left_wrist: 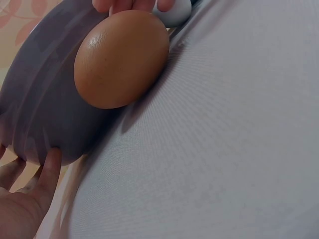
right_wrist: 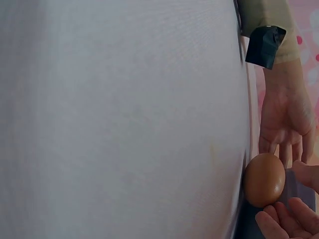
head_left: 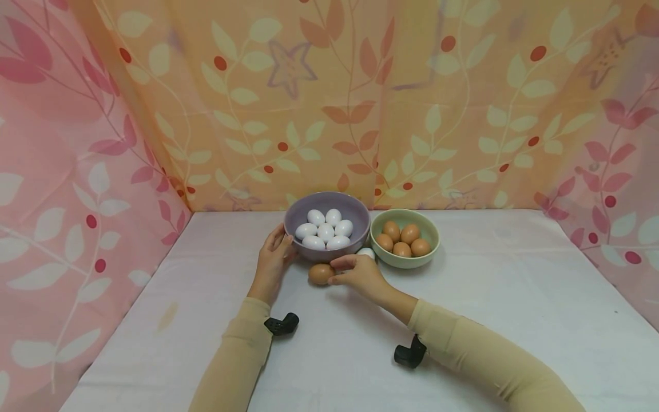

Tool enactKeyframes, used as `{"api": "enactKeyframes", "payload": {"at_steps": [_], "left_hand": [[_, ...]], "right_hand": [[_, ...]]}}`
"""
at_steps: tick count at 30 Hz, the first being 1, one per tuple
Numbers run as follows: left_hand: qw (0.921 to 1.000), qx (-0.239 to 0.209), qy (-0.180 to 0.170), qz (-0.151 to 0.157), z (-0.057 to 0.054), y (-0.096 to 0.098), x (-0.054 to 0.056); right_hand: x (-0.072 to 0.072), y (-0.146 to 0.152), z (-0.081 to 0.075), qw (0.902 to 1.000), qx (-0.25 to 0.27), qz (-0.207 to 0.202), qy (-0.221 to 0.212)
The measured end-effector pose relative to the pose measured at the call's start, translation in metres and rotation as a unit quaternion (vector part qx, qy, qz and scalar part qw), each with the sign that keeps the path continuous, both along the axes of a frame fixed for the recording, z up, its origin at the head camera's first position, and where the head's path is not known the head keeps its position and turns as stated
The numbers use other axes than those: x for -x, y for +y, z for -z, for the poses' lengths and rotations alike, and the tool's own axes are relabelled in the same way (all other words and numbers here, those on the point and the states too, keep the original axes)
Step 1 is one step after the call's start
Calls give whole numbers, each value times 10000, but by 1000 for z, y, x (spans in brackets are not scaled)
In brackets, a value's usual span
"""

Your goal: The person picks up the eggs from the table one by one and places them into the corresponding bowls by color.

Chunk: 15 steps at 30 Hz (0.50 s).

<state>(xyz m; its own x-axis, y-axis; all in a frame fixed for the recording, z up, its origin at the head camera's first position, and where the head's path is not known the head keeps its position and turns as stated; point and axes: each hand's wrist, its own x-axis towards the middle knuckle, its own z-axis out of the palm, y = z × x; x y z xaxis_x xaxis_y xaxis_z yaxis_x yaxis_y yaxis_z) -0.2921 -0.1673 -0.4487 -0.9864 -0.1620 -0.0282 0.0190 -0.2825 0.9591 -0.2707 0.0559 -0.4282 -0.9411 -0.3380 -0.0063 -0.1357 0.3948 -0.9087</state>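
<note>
A brown egg lies on the cloth just in front of a purple bowl. My right hand is at the egg's right end, thumb and fingertips parted beside it. The right wrist view shows fingertips touching or almost touching the egg. My left hand rests against the purple bowl's left side, its fingertips on the outer wall in the left wrist view. Several white eggs sit inside that bowl. Another white egg lies between the bowls, partly hidden behind my right hand.
Right of the purple bowl stands a pale green bowl with several brown eggs. A white cloth covers the table. Patterned curtains rise behind and at both sides. A black wrist camera is on each forearm.
</note>
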Motion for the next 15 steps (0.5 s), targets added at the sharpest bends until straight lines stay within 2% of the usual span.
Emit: {"api": "enactKeyframes", "payload": {"at_steps": [10, 15], "left_hand": [[10000, 7, 5, -53, 1, 0, 0], [10000, 30, 41, -22, 2, 0, 0]], "right_hand": [[0, -8, 6, 9997, 26, -252, -41], [1, -15, 9, 9992, -95, -381, 97]]}}
